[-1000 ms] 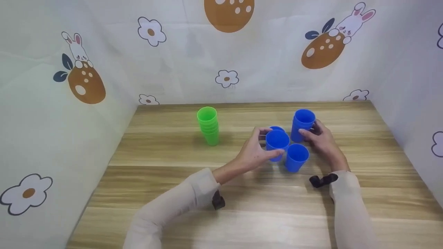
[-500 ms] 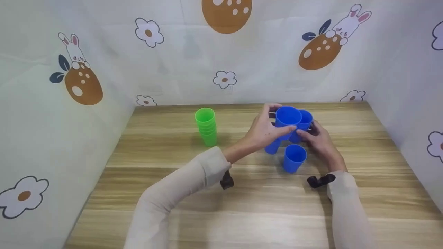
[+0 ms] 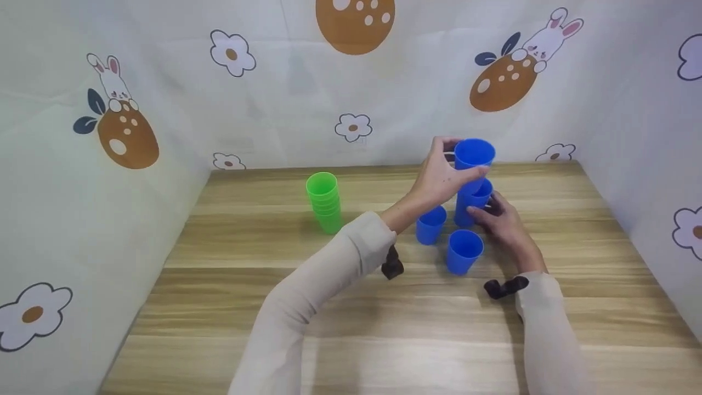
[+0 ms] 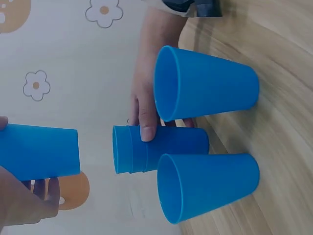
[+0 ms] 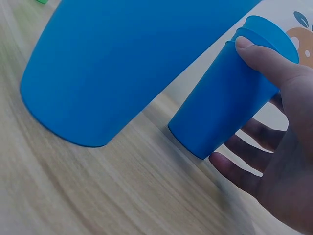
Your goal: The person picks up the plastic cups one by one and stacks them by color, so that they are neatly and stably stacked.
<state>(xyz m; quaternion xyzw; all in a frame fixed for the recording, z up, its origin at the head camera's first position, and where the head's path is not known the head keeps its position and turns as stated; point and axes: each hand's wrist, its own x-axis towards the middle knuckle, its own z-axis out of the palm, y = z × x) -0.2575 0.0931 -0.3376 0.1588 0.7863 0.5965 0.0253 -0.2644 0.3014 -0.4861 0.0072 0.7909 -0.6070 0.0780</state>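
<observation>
My left hand (image 3: 444,173) grips a blue cup (image 3: 473,156) by its sides, thumb in front and fingers behind. That cup is raised over a short stack of nested blue cups (image 3: 464,215), apart from its rim in the left wrist view. Around the right side of this stack my right hand (image 3: 505,226) holds on, its thumb (image 5: 264,56) pressed near the upper rims. Two single blue cups stand upright close by: one cup (image 3: 430,226) left of the stack, another cup (image 3: 464,253) nearer the front.
A tall stack of nested green cups (image 3: 324,204) stands upright on the wooden table (image 3: 263,307), left of the blue ones. Printed cloth (image 3: 285,109) walls off the back and both sides.
My left hand lifted its blue cup from beside the other cups, up and to the right, over the blue stack. The right hand stays on the stack.
</observation>
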